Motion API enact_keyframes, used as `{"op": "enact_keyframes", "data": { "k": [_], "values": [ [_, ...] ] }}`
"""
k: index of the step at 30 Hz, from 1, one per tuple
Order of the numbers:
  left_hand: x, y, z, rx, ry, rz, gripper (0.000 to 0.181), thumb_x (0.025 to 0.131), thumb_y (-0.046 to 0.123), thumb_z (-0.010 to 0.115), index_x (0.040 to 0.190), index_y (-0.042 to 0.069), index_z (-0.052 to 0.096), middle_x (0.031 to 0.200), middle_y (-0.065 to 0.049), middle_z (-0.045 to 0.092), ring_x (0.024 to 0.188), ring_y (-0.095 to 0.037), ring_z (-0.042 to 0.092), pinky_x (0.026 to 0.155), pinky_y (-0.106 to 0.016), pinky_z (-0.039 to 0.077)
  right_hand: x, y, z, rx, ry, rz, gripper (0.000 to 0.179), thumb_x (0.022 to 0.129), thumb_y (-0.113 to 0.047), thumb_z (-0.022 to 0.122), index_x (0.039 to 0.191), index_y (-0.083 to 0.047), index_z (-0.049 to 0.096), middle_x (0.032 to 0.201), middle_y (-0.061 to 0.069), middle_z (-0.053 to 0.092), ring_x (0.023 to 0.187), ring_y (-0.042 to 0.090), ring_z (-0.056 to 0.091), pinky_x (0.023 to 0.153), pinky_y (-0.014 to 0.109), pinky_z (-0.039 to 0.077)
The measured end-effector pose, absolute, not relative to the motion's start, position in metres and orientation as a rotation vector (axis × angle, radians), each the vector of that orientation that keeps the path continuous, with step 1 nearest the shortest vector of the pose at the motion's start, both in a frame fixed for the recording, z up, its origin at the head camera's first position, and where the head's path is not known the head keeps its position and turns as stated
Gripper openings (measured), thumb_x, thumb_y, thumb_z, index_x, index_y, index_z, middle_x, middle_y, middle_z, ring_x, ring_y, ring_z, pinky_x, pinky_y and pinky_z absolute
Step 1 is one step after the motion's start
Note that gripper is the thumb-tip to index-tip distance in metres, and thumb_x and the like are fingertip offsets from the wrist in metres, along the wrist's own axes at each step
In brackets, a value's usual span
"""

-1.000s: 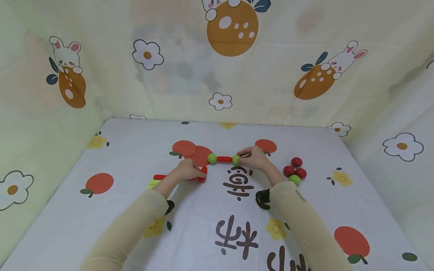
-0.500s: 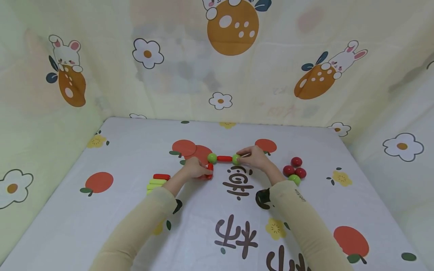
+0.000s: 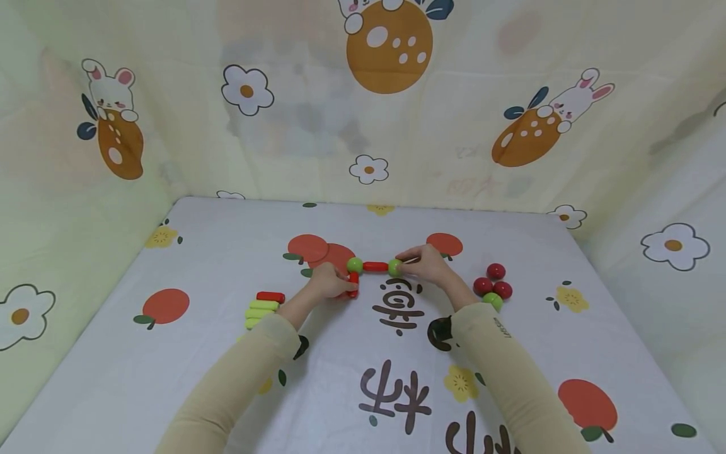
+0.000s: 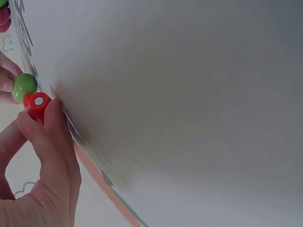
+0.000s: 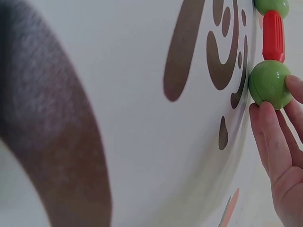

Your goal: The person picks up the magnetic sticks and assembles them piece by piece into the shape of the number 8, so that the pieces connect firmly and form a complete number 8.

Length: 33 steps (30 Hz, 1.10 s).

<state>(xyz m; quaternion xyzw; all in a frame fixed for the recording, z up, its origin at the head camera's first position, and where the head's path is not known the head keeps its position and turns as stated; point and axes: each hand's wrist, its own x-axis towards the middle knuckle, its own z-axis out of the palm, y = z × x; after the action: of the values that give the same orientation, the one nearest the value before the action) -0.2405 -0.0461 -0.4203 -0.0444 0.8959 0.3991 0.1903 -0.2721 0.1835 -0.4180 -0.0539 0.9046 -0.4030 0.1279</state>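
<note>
On the tablecloth, a red rod (image 3: 375, 267) lies crosswise between a left green ball (image 3: 355, 265) and a right green ball (image 3: 394, 268), touching both. My left hand (image 3: 326, 282) pinches a second red rod (image 3: 354, 285), which points toward me with its far end right at the left green ball. That rod's white-dotted end faces the left wrist view, where the left hand's fingertips (image 4: 29, 122) grip its sides. With thumb and fingers, my right hand (image 3: 426, 263) holds the right green ball, seen closely in the right wrist view beside the grooved crosswise rod (image 5: 273, 38).
Left of my left forearm lie a spare red rod (image 3: 270, 296) and several yellow-green rods (image 3: 261, 309), partly covered by the sleeve. Beyond my right wrist sit dark red balls (image 3: 502, 290) grouped with a green ball (image 3: 493, 301). A printed fabric wall (image 3: 306, 164) rises behind the table.
My left hand has moved right and slightly away from me, bringing its red rod up to the left green ball. The right hand has stayed on its ball.
</note>
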Motion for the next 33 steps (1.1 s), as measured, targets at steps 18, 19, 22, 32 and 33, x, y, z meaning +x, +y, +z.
{"op": "enact_keyframes", "data": {
  "k": [18, 19, 22, 32, 33],
  "values": [
    [-0.2439, -0.0442, -0.4214, -0.133, 2.543, 1.087, 0.022, 0.080, 0.023, 0.071, 0.075, 0.005, 0.059, 0.062, -0.004, 0.055, 0.057, -0.014, 0.052, 0.051, -0.019, 0.040, -0.2726, 0.1884, -0.4212, -0.189, 2.599, -1.205, 0.033, 0.084, -0.020, 0.065, 0.112, -0.003, 0.065, 0.111, 0.014, 0.062, 0.097, 0.025, 0.055, 0.081, 0.031, 0.046],
    [-0.2438, -0.0442, -0.4211, -0.130, 2.544, 1.083, 0.022, 0.080, 0.023, 0.071, 0.075, 0.005, 0.059, 0.062, -0.004, 0.054, 0.058, -0.014, 0.052, 0.051, -0.019, 0.039, -0.2728, 0.1885, -0.4215, -0.184, 2.596, -1.206, 0.032, 0.085, -0.020, 0.064, 0.112, -0.003, 0.065, 0.111, 0.014, 0.062, 0.097, 0.025, 0.055, 0.081, 0.030, 0.046],
    [-0.2427, -0.0448, -0.4207, -0.118, 2.545, 1.084, 0.021, 0.080, 0.022, 0.071, 0.075, 0.006, 0.059, 0.062, -0.004, 0.054, 0.059, -0.013, 0.052, 0.051, -0.019, 0.039, -0.2734, 0.1890, -0.4231, -0.168, 2.579, -1.221, 0.032, 0.086, -0.020, 0.063, 0.112, -0.003, 0.065, 0.112, 0.014, 0.061, 0.097, 0.024, 0.056, 0.080, 0.029, 0.047],
    [-0.2427, -0.0454, -0.4214, -0.097, 2.567, 1.084, 0.021, 0.080, 0.023, 0.071, 0.077, 0.005, 0.060, 0.065, -0.004, 0.054, 0.061, -0.014, 0.051, 0.051, -0.019, 0.039, -0.2761, 0.1875, -0.4246, -0.104, 2.575, -1.236, 0.030, 0.086, -0.021, 0.064, 0.112, -0.005, 0.065, 0.113, 0.013, 0.061, 0.099, 0.025, 0.052, 0.080, 0.029, 0.046],
    [-0.2427, -0.0453, -0.4212, -0.099, 2.565, 1.082, 0.021, 0.080, 0.023, 0.071, 0.077, 0.005, 0.060, 0.065, -0.004, 0.054, 0.060, -0.014, 0.051, 0.051, -0.019, 0.039, -0.2758, 0.1871, -0.4240, -0.102, 2.573, -1.236, 0.031, 0.086, -0.021, 0.064, 0.112, -0.005, 0.065, 0.113, 0.013, 0.061, 0.100, 0.025, 0.052, 0.080, 0.029, 0.046]
  ]
}}
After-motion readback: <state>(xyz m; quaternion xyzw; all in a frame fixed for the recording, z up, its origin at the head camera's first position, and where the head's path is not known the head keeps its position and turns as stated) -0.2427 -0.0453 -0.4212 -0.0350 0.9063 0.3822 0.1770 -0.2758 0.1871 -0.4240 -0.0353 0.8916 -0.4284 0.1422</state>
